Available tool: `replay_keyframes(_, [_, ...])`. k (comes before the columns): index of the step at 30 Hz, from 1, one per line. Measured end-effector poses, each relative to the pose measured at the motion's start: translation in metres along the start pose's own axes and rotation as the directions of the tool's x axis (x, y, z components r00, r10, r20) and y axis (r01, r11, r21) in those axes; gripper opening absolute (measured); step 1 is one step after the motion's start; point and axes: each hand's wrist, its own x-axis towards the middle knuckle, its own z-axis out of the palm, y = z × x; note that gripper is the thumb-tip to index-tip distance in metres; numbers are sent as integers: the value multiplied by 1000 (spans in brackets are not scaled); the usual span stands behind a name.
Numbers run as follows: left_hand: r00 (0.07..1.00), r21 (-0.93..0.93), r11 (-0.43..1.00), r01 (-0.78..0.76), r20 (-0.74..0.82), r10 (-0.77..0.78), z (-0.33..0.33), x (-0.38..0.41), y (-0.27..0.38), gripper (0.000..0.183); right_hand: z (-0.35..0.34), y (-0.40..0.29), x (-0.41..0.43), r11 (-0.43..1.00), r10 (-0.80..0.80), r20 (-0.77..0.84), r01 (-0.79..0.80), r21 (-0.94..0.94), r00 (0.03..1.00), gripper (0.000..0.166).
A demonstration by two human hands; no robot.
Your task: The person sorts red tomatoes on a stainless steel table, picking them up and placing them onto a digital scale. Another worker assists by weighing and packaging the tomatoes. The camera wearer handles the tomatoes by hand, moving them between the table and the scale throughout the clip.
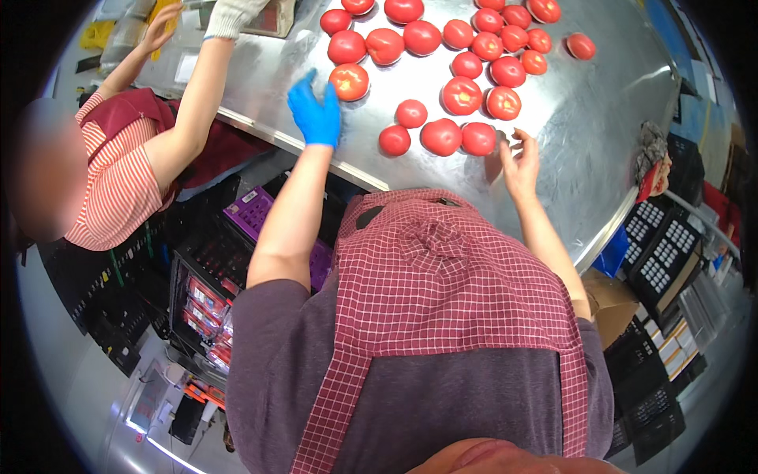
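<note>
Several red tomatoes lie loose over the shiny metal table [379, 112] before me. My left hand [314, 115], in a blue glove, is beside a tomato [349, 82] at the left of the group. Its thumb is at that tomato's edge, and I cannot tell whether they touch; the fingers are spread and hold nothing. My bare right hand [521, 166] is just right of another tomato [478, 138], fingers apart and curled. A larger tomato [441, 137] and two small ones, one of them a tomato [394, 140] near the table's front edge, lie between my hands.
At the left a co-worker in a striped shirt [121, 201] reaches over the table, with a white knit glove [234, 18] near a shallow tray [275, 18]. Black crates with packed red goods [204, 308] and a purple crate [251, 210] stand below. A crumpled cloth [651, 157] lies at the right edge.
</note>
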Motion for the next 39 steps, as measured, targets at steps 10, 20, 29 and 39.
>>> replay_keyframes(10, [746,10,967,-256,638,191,8,-67,88,92,24,-14,-33,979,123,174,-149,142,977,78])
replay_keyframes(20, [736,60,976,-208,667,116,32,-60,87,76,25,-6,-14,989,65,232,-93,113,970,84])
replay_keyframes(29, [776,20,973,-229,608,170,46,-44,98,62,29,12,18,961,190,-31,-180,210,981,69])
replay_keyframes(39, [687,-241,896,-374,577,442,68,-31,188,48,24,-2,60,978,179,-36,-173,120,983,76])
